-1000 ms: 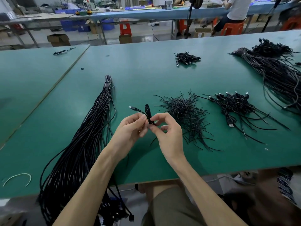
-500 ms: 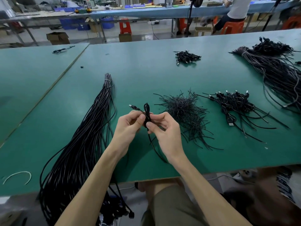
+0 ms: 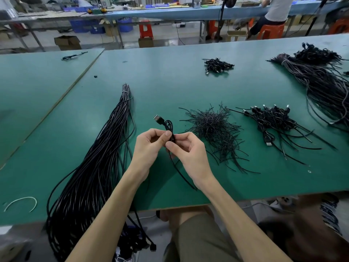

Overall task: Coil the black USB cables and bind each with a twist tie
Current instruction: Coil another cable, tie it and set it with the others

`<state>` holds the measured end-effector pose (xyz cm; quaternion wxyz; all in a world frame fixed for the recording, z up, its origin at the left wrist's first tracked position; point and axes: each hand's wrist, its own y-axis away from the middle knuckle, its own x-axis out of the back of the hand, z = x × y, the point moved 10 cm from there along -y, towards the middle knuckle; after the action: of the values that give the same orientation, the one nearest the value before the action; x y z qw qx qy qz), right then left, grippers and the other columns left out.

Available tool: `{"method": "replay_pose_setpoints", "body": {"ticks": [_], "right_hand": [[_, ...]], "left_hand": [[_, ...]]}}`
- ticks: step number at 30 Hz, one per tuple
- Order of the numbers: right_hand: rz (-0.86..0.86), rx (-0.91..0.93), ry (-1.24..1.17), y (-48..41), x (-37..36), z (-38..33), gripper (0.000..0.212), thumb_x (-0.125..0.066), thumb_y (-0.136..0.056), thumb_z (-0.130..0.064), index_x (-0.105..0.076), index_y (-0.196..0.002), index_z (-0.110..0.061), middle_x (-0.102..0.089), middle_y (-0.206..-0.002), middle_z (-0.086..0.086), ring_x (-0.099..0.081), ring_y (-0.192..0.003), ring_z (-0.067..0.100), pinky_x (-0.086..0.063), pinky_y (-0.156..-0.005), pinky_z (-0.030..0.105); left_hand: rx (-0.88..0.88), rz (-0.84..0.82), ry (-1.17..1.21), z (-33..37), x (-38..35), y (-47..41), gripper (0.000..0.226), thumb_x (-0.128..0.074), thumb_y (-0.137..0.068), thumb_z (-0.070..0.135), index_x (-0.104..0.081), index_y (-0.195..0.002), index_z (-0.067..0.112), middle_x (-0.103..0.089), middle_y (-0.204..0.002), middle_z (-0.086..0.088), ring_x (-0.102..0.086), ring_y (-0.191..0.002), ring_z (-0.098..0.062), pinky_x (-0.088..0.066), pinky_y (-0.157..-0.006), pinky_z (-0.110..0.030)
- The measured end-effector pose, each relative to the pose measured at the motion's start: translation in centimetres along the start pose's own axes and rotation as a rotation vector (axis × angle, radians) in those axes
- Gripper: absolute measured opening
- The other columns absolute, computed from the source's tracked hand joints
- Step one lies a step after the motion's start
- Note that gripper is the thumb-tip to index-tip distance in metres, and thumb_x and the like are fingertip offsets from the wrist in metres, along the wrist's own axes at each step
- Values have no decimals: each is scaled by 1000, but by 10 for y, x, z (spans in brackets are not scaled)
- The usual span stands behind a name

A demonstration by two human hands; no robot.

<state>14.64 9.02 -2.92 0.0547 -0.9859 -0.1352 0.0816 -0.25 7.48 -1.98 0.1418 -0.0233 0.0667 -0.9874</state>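
A green bench (image 3: 170,82) is stretching across the view, with a second green bench (image 3: 28,91) butting against it at nine o'clock. Beyond them, at twelve o'clock, a workshop is showing: a long blue bench (image 3: 170,13), a red stool (image 3: 145,31), a cardboard box (image 3: 67,42), and a person (image 3: 275,10) sitting at one o'clock.

A long bundle of straight black cables (image 3: 105,157) is lying at eight o'clock from the hands and spilling over the near edge. A loose heap of twist ties (image 3: 213,127) is sitting near the hands at two o'clock. A pile of coiled cables (image 3: 272,120) is lying farther out at three o'clock, and a second big bundle (image 3: 324,86) is lying beyond it near the right edge.

The cable (image 3: 169,125) being worked is thin and black, gathered into a small tight coil. Its USB plug (image 3: 157,118) is poking up toward eleven o'clock. A thin black strand (image 3: 181,173) is trailing from the grip toward five o'clock. Whether it is the cable's tail or a tie, I cannot tell.

The cable is being held up over the bench, between the two hands. The left hand (image 3: 149,146) is pinching the coil from nine o'clock with thumb and forefinger. The right hand (image 3: 188,152) is pinching it from three o'clock, its fingers curled in, and the fingertips of both are almost meeting at the coil's waist.
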Motion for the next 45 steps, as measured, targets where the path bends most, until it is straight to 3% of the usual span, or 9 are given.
{"method": "replay_pose_setpoints", "body": {"ticks": [8, 16, 20, 27, 31, 37, 39, 42, 45], "right_hand": [[47, 10, 12, -1, 7, 2, 19, -79, -92, -17, -68, -104, -10, -80, -94, 3, -74, -73, 16, -57, -69, 26], [8, 8, 52, -1, 1, 3, 11, -68, -98, -6, -67, -108, -2, -79, -89, 8, -72, -70, 15, -57, -69, 25], [-22, 19, 121, 0, -4, 2, 6, -66, -100, -9, -66, -105, -5, -78, -84, 5, -72, -71, 18, -60, -71, 33], [-77, 40, 116, 2, -11, -2, 4, -60, -103, -8, -60, -102, -4, -73, -76, 1, -70, -69, 19, -57, -63, 32], [-31, 28, 36, 2, -5, -3, 3, -56, -106, -9, -54, -107, -8, -73, -81, 8, -68, -71, 18, -56, -63, 32], [-59, 16, -5, 2, -9, -5, 10, -54, -106, -5, -46, -103, -9, -74, -86, 14, -67, -70, 20, -54, -61, 28], [-75, 1, -9, 3, -10, -3, 12, -56, -105, -5, -45, -103, -9, -76, -86, 14, -68, -71, 20, -55, -62, 27], [-85, -12, -18, 3, -10, -1, 11, -56, -105, -5, -46, -103, -9, -76, -80, 8, -69, -69, 18, -56, -62, 27], [-91, -10, -13, 2, -12, -1, 11, -56, -105, -6, -46, -102, -10, -74, -78, 10, -70, -69, 21, -57, -63, 29]], "left_hand": [[1, -34, -29, 1, -1, 0, 23, -81, -79, 46, -82, -92, 27, -79, -86, 2, -67, -71, -4, -51, -67, -17], [-27, 33, -56, 4, 8, -2, 10, -77, -89, 14, -74, -84, 5, -72, -70, -1, -64, -64, -10, -50, -66, -18], [-114, 84, -250, 16, 9, -3, 16, -72, -93, 2, -67, -78, 5, -64, -73, -3, -58, -62, -6, -49, -67, -23], [-87, 66, -212, 8, 10, -4, 19, -71, -96, 15, -67, -78, 13, -61, -64, 11, -51, -60, -2, -42, -62, -16], [13, -80, -14, -1, -7, -1, 27, -69, -95, 36, -77, -103, 11, -72, -79, -4, -62, -66, -16, -53, -64, -26], [15, -101, 15, 0, -8, -2, 23, -59, -103, 19, -78, -102, 6, -68, -79, -27, -57, -66, -31, -52, -74, -51], [12, -76, 4, 0, -7, -1, 22, -58, -104, 15, -77, -98, 6, -68, -79, -28, -56, -68, -30, -52, -71, -46], [14, -66, -50, 1, -8, 0, 24, -56, -106, 15, -76, -95, 7, -65, -63, 1, -52, -56, -13, -48, -55, -24], [37, -69, -51, 0, -10, -1, 26, -53, -106, 18, -73, -93, 7, -57, -63, -8, -44, -55, -20, -43, -50, -26]]}}
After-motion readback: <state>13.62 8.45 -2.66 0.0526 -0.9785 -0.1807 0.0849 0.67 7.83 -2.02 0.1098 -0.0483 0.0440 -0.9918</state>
